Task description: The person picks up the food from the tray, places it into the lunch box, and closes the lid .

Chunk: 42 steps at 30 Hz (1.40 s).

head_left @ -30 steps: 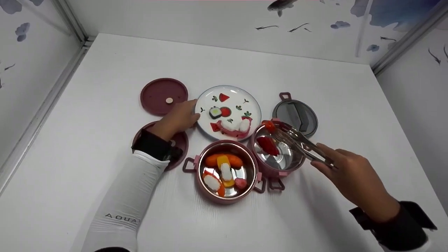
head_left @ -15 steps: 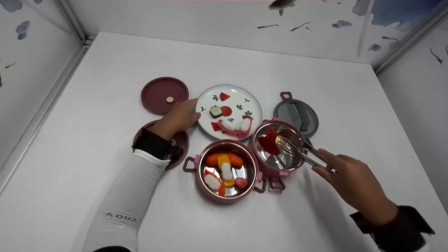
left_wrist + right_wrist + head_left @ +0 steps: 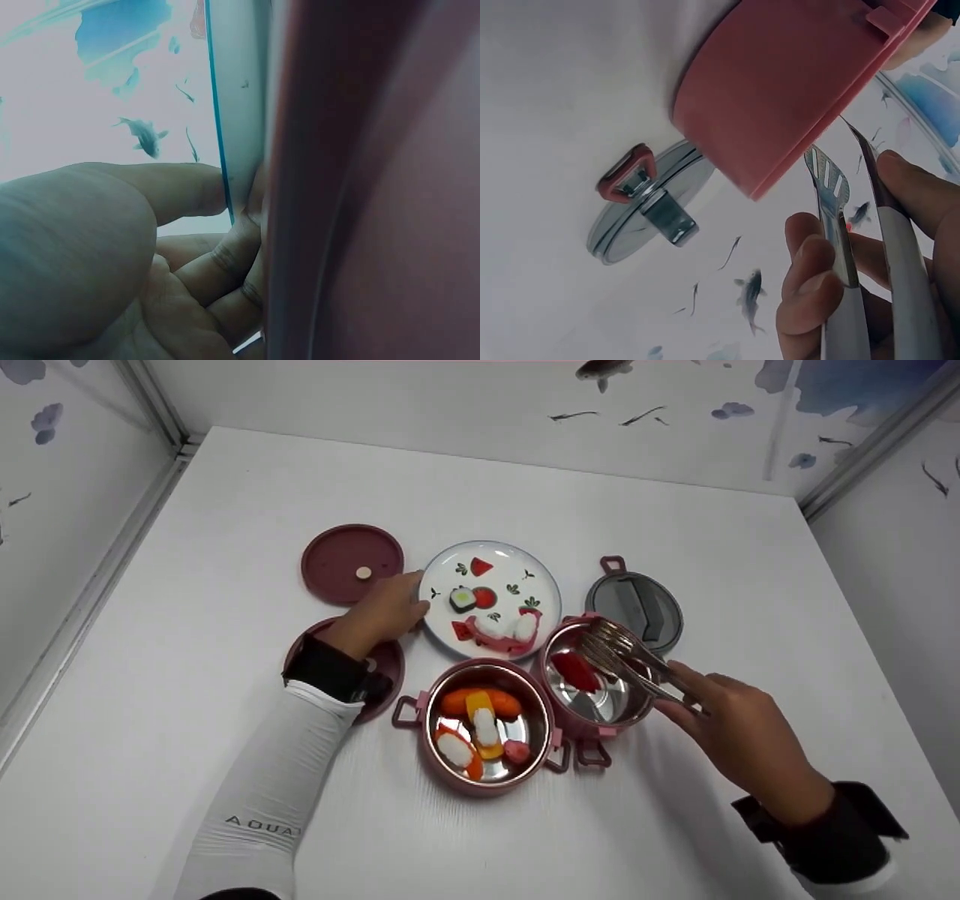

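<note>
2 hands are in view over a white desk [image 3: 675, 532]. the left hand [image 3: 379, 615], left of centre in the head view, rests against the left rim of a white plate [image 3: 544, 581], its thumb and fingers closed on the plate's edge as the left wrist view shows. the plate carries toy food, among them a sushi roll [image 3: 462, 600] and a red wedge [image 3: 481, 567]. the right hand [image 3: 731, 731], lower right, pinches metal tongs [image 3: 626, 656] with their 2 blades close together; their tips hang over the right pink pot [image 3: 596, 679], which holds a red piece [image 3: 576, 671]. the tips appear empty. the front pink pot [image 3: 487, 727], bottom centre, holds an orange sausage [image 3: 480, 702] and other toy pieces. a grey lid [image 3: 636, 604] lies upper right of the pots; 1 maroon lid [image 3: 351, 564] lies upper left, another maroon lid [image 3: 386, 664] under the left wrist.
</note>
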{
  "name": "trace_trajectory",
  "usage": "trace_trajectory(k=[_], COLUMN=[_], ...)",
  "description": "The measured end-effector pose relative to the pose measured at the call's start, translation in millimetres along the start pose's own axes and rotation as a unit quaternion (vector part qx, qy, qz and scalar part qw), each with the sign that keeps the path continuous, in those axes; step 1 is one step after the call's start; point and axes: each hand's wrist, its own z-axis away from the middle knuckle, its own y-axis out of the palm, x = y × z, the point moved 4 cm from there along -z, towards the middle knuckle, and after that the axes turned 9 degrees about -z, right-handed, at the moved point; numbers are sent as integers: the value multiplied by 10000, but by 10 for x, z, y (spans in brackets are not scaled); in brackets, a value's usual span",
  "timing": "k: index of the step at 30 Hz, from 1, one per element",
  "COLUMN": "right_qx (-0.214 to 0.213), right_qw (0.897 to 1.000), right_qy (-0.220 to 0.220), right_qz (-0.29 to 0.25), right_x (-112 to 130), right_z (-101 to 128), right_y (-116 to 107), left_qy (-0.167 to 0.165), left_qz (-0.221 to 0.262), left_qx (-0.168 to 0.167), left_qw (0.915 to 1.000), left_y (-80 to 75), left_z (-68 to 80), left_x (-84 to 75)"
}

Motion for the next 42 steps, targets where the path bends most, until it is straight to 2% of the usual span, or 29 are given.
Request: trace_trajectory(k=[5,10,18,24,29,42], right_qx=[42,331,1305,1901,2093,2243], right_qw=[9999,9993,9914,9814,9775,9741], right_qy=[-107,-149,70,253,257,241], right_qz=[-69,-72,-110,8,-41,-136], right_x=[112,223,330,422,506,553], right_z=[-199,-474,-1015,-1304,-1423,-1502], right_y=[28,129,400,574,660,766], left_qy=[17,15,-23,-83,-58,98], left_qz=[9,-85,-67,-14,20,-166], left_qx=[-37,-71,-109,-77,-101,-75], left_qw=[10000,9999,9999,9999,9999,9998], left_y=[13,-4,-5,-16,-10,-19], left_z=[8,10,14,30,45,61], left_x=[-5,-1,29,8,-25,-131])
